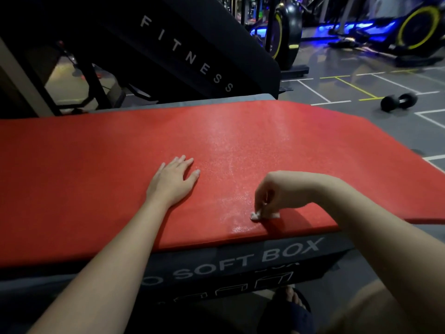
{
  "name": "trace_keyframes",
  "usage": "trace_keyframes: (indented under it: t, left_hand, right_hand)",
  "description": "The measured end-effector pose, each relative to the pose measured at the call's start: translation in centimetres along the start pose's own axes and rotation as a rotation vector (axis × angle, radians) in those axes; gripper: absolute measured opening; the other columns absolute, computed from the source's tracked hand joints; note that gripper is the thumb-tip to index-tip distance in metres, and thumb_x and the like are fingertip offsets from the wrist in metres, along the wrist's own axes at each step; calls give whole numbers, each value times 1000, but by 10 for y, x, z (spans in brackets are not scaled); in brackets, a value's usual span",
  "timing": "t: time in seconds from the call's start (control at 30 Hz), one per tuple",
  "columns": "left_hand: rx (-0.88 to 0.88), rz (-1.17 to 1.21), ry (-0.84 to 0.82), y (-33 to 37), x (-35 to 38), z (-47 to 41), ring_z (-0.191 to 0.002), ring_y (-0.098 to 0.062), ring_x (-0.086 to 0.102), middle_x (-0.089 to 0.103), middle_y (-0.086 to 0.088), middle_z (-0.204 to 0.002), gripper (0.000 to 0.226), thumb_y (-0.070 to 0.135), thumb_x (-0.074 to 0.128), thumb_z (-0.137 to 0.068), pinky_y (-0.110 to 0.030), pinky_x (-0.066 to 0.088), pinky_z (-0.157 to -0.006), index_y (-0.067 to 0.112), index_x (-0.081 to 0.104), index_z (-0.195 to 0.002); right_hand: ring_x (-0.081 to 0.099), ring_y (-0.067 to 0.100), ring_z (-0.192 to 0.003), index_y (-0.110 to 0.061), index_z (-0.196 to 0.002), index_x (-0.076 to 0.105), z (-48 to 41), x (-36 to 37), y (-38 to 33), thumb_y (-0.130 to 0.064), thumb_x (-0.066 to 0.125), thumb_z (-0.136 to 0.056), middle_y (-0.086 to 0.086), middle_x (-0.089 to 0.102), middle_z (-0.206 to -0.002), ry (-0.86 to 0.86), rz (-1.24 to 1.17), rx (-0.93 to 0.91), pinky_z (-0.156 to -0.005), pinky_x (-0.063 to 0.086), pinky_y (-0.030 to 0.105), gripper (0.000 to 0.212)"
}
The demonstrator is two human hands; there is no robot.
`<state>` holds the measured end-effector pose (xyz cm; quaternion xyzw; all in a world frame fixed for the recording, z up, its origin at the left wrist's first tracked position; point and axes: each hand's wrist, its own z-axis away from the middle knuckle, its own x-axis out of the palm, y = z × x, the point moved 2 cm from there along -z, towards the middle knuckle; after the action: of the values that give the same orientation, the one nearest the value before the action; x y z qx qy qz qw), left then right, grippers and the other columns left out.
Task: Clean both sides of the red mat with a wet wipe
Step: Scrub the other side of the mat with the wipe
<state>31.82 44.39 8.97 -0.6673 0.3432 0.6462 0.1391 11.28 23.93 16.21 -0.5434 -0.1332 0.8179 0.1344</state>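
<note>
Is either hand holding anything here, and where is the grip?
The right hand pinches a bunched white wet wipe at its top, pressing it on the red mat near the front edge. The left hand rests flat, holding nothing.

Right hand (pixel 277 191) pinches wet wipe (pixel 258 215) on red mat (pixel 240 141); left hand (pixel 173 179) flat.

Left hand (pixel 173 179) lies flat, fingers straight, arm extended forward; right hand (pixel 274 196) bends at the wrist, fingertips pinching downward.

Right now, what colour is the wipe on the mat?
White; the wet wipe shows best in the head view.
</note>
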Motion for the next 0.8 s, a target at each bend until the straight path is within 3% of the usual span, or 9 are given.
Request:
trace_keyframes:
  t: [0.1, 0.23, 0.37, 0.57, 0.67, 0.73, 0.8]
  left_hand:
    - [-6, -7, 12, 0, 1, -2, -154, -9, 17, 27, 6, -166, 60, 58, 36, -102, -36, 10, -126, 31, 36, -156]
    - [-6, -1, 25, -1, 2, -2, -153, -8, 18, 28, 7, -165, 59, 58, 36, -102, -35, 11, -126, 32, 38, -155]
    - [-12, 4, 33, -3, 1, -3, -153, -7, 19, 30, 9, -164, 59, 60, 37, -101, -35, 12, -126, 33, 39, -154]
    - [-6, 4, 54, -5, 3, -4, -153, -7, 21, 32, 9, -163, 59, 60, 37, -101, -36, 13, -126, 34, 41, -153]
    - [2, 2, 53, -5, 4, -3, -153, -7, 20, 31, 9, -164, 59, 60, 37, -101, -36, 12, -126, 34, 40, -154]
    - [6, 2, 48, -5, 5, -3, -153, -7, 20, 31, 9, -164, 59, 60, 37, -101, -36, 12, -126, 34, 40, -154]
    - [-1, -1, 53, -5, 5, -2, -153, -7, 20, 31, 9, -164, 58, 59, 37, -101, -36, 13, -126, 34, 40, -154]
  right_hand:
    - [65, 3, -75, -32, -88, 76, -19, -8, 3, -48, 78, -79, -16, 71, -78, 98, 1, -2, -68, 51, 26, 19]
    - [66, 14, -81, -23, -86, 75, -57, -24, 17, -32, 76, -82, -7, 72, -83, 282, 43, 20, -69, 49, 28, 10]
    - [65, 18, -85, -21, -90, 72, -65, -38, 30, -38, 76, -84, -4, 70, -88, 437, 29, 59, -73, 51, 32, 19]
    - [65, 10, -73, -30, -87, 74, -64, -32, 22, -54, 76, -80, -5, 72, -78, 183, -97, -23, -69, 50, 31, 25]
    - [64, 3, -67, -33, -85, 76, -57, -33, 15, -58, 78, -75, -6, 72, -73, -42, -105, -33, -67, 47, 23, 27]
    - [62, 2, -67, -32, -85, 77, -63, -31, 15, -53, 80, -76, -9, 71, -71, 19, -81, -37, -65, 45, 21, 23]
    - [64, 7, -75, -28, -88, 78, -78, -31, 20, -35, 80, -81, -9, 72, -77, 258, -65, -27, -68, 47, 25, 11]
